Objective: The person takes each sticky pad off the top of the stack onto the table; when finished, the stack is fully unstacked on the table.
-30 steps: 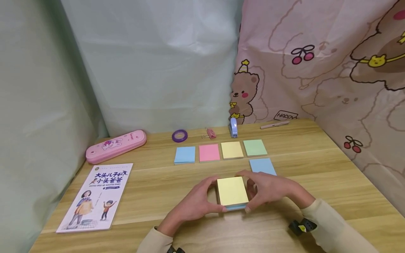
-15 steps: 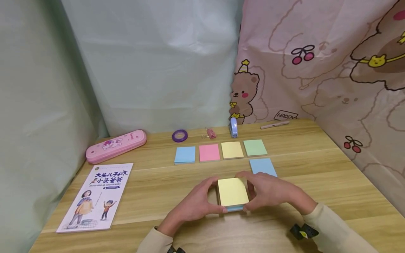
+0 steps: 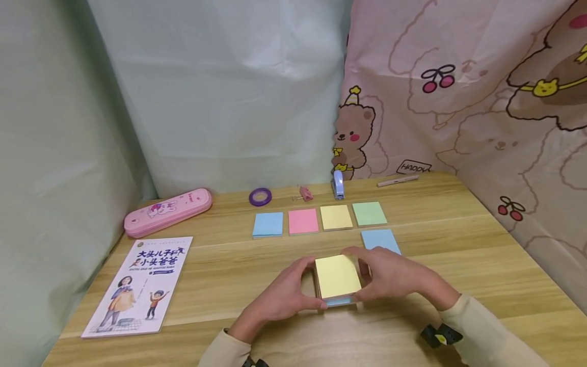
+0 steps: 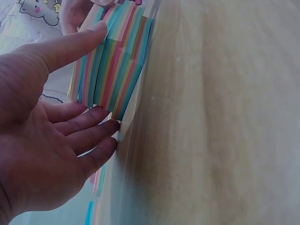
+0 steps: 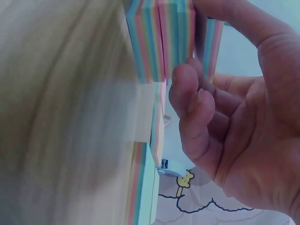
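Note:
A stack of sticky note pads (image 3: 338,276), yellow on top, is between my two hands near the front of the table. My left hand (image 3: 289,288) holds its left side, thumb at the front corner and fingers toward the back. In the left wrist view, the sticky note stack (image 4: 115,61) shows rainbow-striped edges with slightly uneven layers. My right hand (image 3: 390,272) grips the right side with thumb and index finger. In the right wrist view its other fingers (image 5: 192,105) are curled, and one pad (image 5: 213,49) stands apart from the stack's other layers (image 5: 161,42).
Blue (image 3: 268,225), pink (image 3: 303,221), yellow (image 3: 336,217) and green (image 3: 369,214) pads form a row behind. Another blue pad (image 3: 380,240) lies beside my right hand. Tape (image 3: 260,197), binder clip (image 3: 304,193), stapler (image 3: 338,185), pen (image 3: 398,181), pencil case (image 3: 168,212) and book (image 3: 137,287) lie around.
My right thumb has moved in against the stack's front right corner. The yellow top has shifted very slightly; my left hand has stayed almost still.

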### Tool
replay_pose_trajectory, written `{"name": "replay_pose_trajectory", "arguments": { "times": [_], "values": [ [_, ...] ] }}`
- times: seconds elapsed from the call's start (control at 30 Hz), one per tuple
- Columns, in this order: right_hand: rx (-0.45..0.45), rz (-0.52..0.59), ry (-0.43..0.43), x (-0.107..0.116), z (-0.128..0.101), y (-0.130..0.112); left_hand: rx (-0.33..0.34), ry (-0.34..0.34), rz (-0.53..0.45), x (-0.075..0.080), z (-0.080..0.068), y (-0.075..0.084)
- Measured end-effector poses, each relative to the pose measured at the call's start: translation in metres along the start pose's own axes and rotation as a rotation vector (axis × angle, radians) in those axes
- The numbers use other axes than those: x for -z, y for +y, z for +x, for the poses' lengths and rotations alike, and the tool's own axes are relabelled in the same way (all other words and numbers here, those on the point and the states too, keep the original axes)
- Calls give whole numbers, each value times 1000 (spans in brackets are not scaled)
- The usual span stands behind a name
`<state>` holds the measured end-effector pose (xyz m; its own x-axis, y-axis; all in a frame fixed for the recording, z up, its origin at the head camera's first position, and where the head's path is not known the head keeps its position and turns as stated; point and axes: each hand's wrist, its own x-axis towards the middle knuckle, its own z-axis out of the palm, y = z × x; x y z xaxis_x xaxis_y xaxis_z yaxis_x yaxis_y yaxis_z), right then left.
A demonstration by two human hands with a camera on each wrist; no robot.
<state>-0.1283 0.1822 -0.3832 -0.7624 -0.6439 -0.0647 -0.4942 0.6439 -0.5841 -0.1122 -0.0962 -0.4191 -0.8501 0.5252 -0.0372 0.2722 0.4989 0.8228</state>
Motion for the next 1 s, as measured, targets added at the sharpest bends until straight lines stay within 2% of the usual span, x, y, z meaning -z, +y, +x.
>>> {"name": "replay_pose_trajectory", "arguments": {
  "times": [0.3,0.57,0.77,1.0],
  "values": [
    [40,50,49,24,2,6,5,-1,-4,-1,0,-1],
    [-57,60,93,49,14,21,35,-12,-8,0,0,0],
    [-138,136,54,50,27,36,32,-10,-6,0,0,-1],
    [-148,148,2,41,37,53,36,-10,-6,0,0,-1]
  ]
}}
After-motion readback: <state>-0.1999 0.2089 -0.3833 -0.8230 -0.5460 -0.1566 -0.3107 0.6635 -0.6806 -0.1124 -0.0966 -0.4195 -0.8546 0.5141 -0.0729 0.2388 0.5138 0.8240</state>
